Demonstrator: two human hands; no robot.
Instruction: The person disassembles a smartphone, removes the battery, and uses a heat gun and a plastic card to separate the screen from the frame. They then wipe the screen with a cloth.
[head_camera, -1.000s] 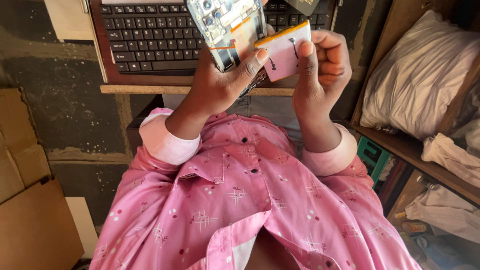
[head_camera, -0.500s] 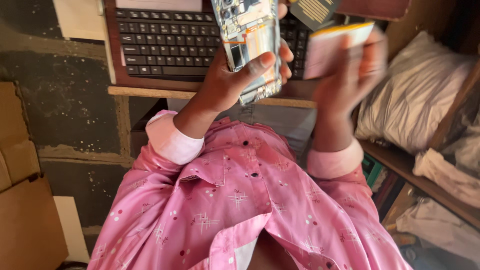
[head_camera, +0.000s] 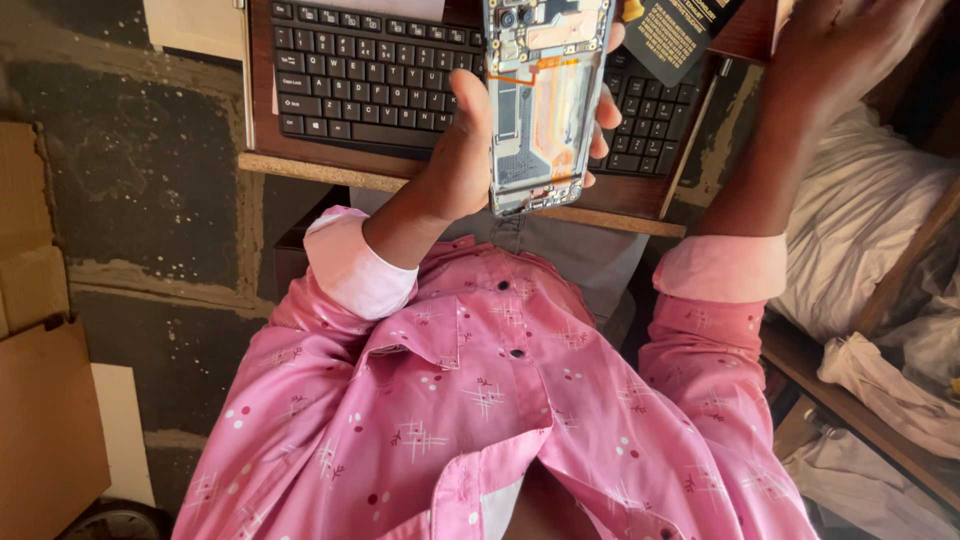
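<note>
Gone from the right hand (head_camera: 850, 60) is the small card; its grip cannot be seen at 1 o'clock. An opened phone (head_camera: 545, 100) is held in the left hand (head_camera: 470, 160) at 12 o'clock, over the keyboard (head_camera: 370, 70). Inside parts are being checked; careful fingers are needed next.

I see one black printed package (head_camera: 672, 30) with a yellow corner at the top edge, lying tilted over the keyboard (head_camera: 370, 75)

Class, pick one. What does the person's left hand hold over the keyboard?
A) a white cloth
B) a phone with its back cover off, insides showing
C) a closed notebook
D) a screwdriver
B: the left hand grips an opened phone, its inner parts exposed, above the black keyboard.
</note>
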